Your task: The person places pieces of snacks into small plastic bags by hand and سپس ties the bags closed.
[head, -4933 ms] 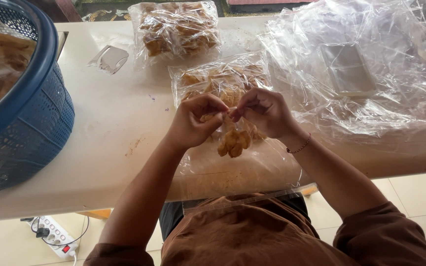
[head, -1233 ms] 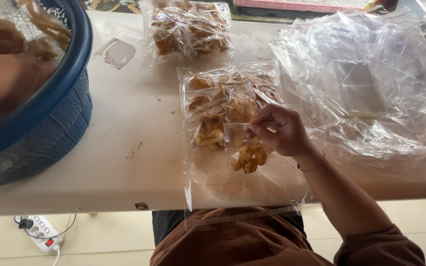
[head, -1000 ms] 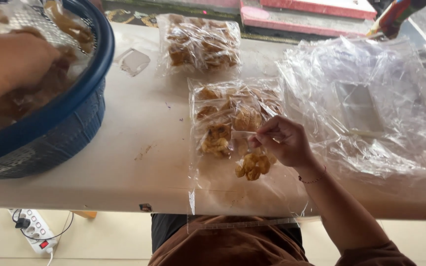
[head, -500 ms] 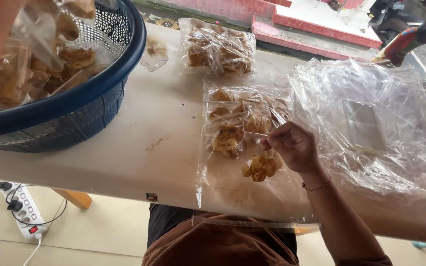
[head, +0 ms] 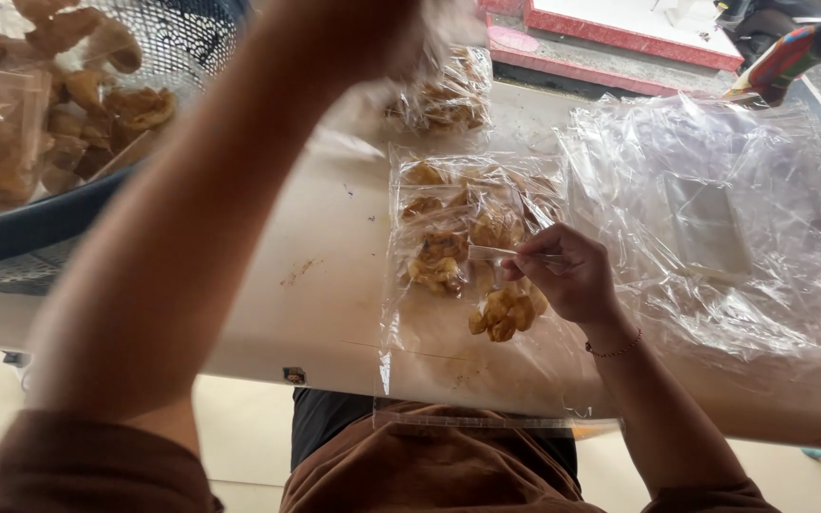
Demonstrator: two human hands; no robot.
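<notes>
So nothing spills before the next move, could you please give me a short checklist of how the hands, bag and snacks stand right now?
1. Right hand pinches the open clear bag's mouth edge: ok.
2. Left hand raised and blurred, its grip unreadable: cannot tell.
3. Bag lies flat on the table, its lower end overhanging the edge: not ok.
4. Fried snacks inside the bag: ok.
5. Blue basket of snacks within reach: ok.
</notes>
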